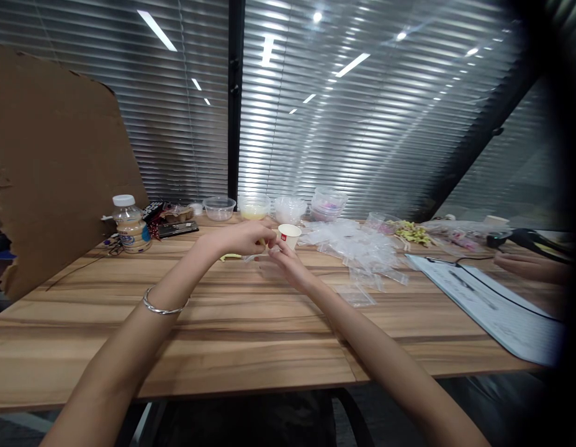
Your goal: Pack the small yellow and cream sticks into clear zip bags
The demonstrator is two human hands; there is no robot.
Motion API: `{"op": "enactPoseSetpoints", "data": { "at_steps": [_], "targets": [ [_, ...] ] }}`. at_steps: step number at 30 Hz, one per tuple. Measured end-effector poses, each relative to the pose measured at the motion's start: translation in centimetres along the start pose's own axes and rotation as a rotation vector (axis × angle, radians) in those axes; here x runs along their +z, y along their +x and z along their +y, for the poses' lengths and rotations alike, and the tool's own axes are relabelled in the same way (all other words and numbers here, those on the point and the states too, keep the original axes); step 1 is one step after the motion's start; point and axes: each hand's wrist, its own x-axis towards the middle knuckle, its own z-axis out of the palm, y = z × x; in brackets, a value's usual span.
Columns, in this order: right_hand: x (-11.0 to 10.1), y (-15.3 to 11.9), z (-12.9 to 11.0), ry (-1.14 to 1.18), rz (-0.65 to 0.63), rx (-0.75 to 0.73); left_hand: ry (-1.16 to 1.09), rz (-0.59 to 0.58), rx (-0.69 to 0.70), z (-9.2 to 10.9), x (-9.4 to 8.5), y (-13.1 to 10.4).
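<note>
My left hand [247, 238], with a silver bangle on the wrist, has its fingers bent into a pinch at the middle of the table. Close against its fingertips is my right hand [288, 266], its thumb and fingers drawn together and a little blurred. A trace of yellow shows between the two hands, too small to make out. Below my left hand lies a thin yellow strip [229, 256], and a bit of clear plastic [251, 258] shows beside it. Just behind my right hand stands a white paper cup [288, 233] with a red mark.
Clear zip bags [357, 248] are heaped to the right, near yellow strips [411, 233]. Plastic bowls [219, 209] line the back. A bottle [130, 226] and cardboard panel [59, 167] stand left. At right, another person's hand [525, 267] is over a clipboard [493, 310].
</note>
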Motion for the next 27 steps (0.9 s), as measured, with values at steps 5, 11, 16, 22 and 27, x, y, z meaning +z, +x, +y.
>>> {"op": "enactPoseSetpoints", "data": {
  "at_steps": [5,11,16,22,27],
  "targets": [
    [0.4,-0.4,-0.4,0.174,-0.041,0.075,-0.026,-0.01,-0.021,-0.4,0.1,-0.1],
    [0.6,-0.6,-0.8,0.253,-0.131,0.092,-0.028,0.008,-0.015,-1.1,0.5,0.1],
    [0.5,-0.7,-0.6,0.36,-0.189,0.121,0.005,0.022,-0.003,-1.4,0.7,0.1],
    [0.5,-0.8,-0.6,0.386,-0.17,0.156,-0.019,-0.007,-0.012,-1.0,0.4,-0.1],
    [0.6,-0.8,-0.8,0.388,-0.146,0.165,-0.008,-0.022,-0.038,-0.5,0.2,0.0]
  ]
}}
